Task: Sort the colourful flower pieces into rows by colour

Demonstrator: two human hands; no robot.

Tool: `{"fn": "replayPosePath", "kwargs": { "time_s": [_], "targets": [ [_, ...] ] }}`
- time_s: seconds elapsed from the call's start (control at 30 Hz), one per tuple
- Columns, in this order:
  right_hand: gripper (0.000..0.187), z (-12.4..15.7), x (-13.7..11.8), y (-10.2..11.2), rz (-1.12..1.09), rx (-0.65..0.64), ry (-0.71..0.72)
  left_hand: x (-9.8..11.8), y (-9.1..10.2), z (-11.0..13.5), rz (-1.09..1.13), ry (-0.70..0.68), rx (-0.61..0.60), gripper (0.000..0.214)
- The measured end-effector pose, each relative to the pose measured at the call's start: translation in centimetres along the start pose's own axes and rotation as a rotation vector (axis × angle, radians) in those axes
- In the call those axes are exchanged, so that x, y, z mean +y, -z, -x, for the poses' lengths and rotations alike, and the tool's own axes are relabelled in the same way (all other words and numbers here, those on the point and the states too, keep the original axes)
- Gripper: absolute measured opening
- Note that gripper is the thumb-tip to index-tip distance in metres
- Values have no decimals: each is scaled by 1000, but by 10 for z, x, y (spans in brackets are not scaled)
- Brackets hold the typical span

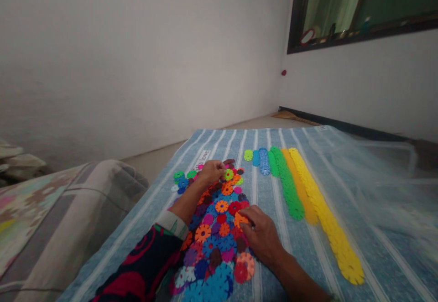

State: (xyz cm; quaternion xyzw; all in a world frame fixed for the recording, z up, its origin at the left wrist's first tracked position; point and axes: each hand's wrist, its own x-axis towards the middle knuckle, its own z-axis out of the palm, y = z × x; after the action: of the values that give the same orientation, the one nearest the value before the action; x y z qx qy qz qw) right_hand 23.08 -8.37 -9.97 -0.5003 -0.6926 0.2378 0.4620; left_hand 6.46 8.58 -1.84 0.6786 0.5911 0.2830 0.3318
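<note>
A heap of notched plastic interlocking discs (215,238) in many colours lies on a striped cloth. At the far end of the heap, my left hand (212,173) is closed, its fingertips pinched at the edge of a yellow-green disc (229,174). Lower down, my right hand (263,233) reaches in from the right side, thumb and forefinger closed on an orange disc (241,219) at the heap's edge. Right of the heap, overlapping discs form rows by colour: a long yellow row (325,215), an orange row (303,192), a green row (287,185) and shorter blue ones (263,160).
The blue striped cloth (219,144) covers the table. A clear plastic container (383,179) stands at the right. On the left is a fabric-covered surface (96,201). White walls and a dark-framed window (342,10) stand behind.
</note>
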Motion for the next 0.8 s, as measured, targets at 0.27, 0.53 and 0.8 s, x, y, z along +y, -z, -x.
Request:
{"fn": "replayPosePath", "kwargs": {
  "time_s": [0.27, 0.53, 0.8],
  "targets": [
    [28, 0, -5, 1, -19, -2, -35, -9, 3, -17, -101, 21, 55, 9],
    [30, 0, -2, -2, -46, -22, -54, 18, -50, -72, -120, -78, 136, 15],
    [30, -1, -5, -2, -64, -45, -99, 18, -81, -114, -151, -68, 157, 15]
  ]
}}
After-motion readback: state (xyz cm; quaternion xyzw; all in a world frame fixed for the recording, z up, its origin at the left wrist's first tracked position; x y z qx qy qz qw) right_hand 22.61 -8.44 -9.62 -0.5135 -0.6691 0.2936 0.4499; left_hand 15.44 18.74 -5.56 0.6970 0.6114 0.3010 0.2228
